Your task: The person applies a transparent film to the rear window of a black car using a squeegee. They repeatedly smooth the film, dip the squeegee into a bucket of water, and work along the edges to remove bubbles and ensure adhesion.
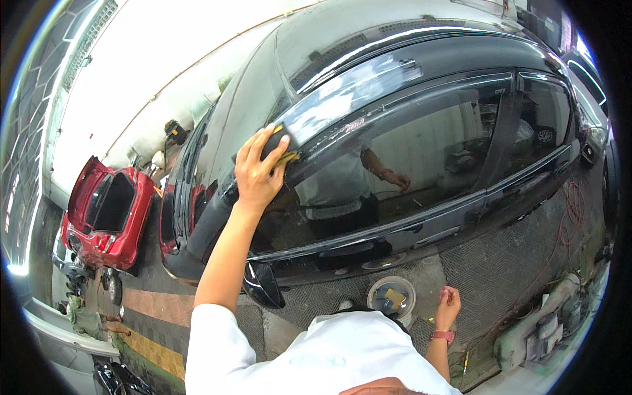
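Pale wall (168,46) and dark, patterned floor (316,293) surround a black car (408,227), whose side faces the person. Upper left, a red car (122,224) stands near it with its rear hatch raised.

Left hand (259,172): extended forward across the car, fingers clamped around a block (286,137). Block location: against the roof edge between windscreen and side window, at the near end of a pale patch (352,92). Block appearance: compact, black, with yellow showing near its top and along its lower edge; the fingers cover part of it.

Patch appearance: cloudy white and grey, streaked, uneven at its borders, contrasting with the glossy black around it. The side window (401,155) is dark and reflective (it mirrors a white shirt and an arm).

Right hand (449,304): released, fingers loosely bent, held low beside the body; a red watch (443,336) circles the wrist. Just left of this hand, a round bucket (414,298) stands on the floor with a yellowish piece (395,297) inside.
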The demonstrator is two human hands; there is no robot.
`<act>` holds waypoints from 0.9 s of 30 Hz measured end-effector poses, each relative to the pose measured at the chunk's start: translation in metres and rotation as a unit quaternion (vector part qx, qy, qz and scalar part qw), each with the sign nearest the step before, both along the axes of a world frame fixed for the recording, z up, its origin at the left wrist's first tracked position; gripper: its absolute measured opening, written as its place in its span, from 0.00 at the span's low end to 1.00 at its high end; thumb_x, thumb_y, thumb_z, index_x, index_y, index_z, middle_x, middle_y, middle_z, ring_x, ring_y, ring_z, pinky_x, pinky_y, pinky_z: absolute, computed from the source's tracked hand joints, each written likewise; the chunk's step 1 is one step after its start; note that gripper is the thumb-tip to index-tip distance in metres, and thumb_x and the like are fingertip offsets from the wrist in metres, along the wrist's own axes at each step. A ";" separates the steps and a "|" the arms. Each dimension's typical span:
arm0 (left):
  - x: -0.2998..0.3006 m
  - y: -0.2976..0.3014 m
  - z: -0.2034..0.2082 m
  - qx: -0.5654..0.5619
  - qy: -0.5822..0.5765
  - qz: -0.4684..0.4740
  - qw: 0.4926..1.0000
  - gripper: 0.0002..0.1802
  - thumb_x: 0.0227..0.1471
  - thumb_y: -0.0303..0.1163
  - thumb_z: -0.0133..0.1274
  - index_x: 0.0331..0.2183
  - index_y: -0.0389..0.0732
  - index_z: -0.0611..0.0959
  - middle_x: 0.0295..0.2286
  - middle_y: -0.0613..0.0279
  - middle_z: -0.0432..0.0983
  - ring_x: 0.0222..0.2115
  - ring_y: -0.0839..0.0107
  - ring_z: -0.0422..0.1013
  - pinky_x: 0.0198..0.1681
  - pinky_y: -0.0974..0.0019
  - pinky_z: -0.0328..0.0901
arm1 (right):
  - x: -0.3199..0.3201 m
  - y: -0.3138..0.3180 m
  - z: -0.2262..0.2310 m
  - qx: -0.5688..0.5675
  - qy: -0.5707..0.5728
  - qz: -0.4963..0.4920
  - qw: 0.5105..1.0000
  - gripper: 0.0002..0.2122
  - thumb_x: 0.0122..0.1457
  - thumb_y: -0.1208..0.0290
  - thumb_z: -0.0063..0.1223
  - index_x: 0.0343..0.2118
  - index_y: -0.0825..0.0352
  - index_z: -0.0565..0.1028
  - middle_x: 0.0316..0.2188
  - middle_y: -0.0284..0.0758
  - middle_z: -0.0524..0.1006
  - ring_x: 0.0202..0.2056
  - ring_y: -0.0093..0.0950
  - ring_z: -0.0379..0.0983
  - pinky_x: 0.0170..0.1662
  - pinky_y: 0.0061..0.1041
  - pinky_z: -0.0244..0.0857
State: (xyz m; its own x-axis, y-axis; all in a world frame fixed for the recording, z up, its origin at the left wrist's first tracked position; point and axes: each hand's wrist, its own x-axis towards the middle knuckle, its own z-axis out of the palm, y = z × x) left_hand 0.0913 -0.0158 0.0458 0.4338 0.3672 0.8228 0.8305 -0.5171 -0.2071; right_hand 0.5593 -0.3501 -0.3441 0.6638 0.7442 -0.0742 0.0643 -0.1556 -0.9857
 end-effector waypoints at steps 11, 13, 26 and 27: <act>0.050 0.030 0.049 -0.063 -0.007 -0.061 0.996 0.30 0.52 0.30 0.74 0.58 0.53 0.92 0.62 0.54 0.82 0.62 0.49 0.78 0.66 0.47 0.72 | 0.008 0.000 0.015 -0.043 -0.106 0.069 0.991 0.05 0.75 0.80 0.57 0.48 0.72 0.83 0.39 0.35 0.86 0.42 0.22 0.84 0.46 0.26 0.78; 0.053 0.027 0.050 -0.057 -0.014 -0.060 0.996 0.29 0.52 0.30 0.74 0.57 0.53 0.93 0.61 0.54 0.82 0.61 0.49 0.79 0.65 0.47 0.72 | 0.013 -0.004 0.010 -0.044 -0.065 0.042 0.996 0.05 0.75 0.79 0.57 0.47 0.72 0.82 0.39 0.34 0.86 0.42 0.22 0.84 0.47 0.25 0.77; 0.062 0.028 0.069 -0.088 0.062 -0.044 0.993 0.30 0.56 0.31 0.72 0.61 0.55 0.91 0.65 0.56 0.81 0.63 0.48 0.77 0.73 0.41 0.66 | -0.010 0.019 0.027 -0.038 -0.122 0.088 0.988 0.04 0.74 0.78 0.59 0.45 0.72 0.83 0.35 0.36 0.87 0.38 0.24 0.84 0.44 0.26 0.76; 0.045 0.024 0.060 -0.088 0.053 -0.036 0.994 0.31 0.56 0.31 0.72 0.61 0.56 0.90 0.65 0.56 0.81 0.64 0.48 0.77 0.74 0.40 0.65 | -0.007 0.013 0.021 -0.035 -0.108 0.065 0.991 0.05 0.73 0.78 0.59 0.45 0.72 0.84 0.35 0.38 0.88 0.37 0.26 0.85 0.44 0.28 0.76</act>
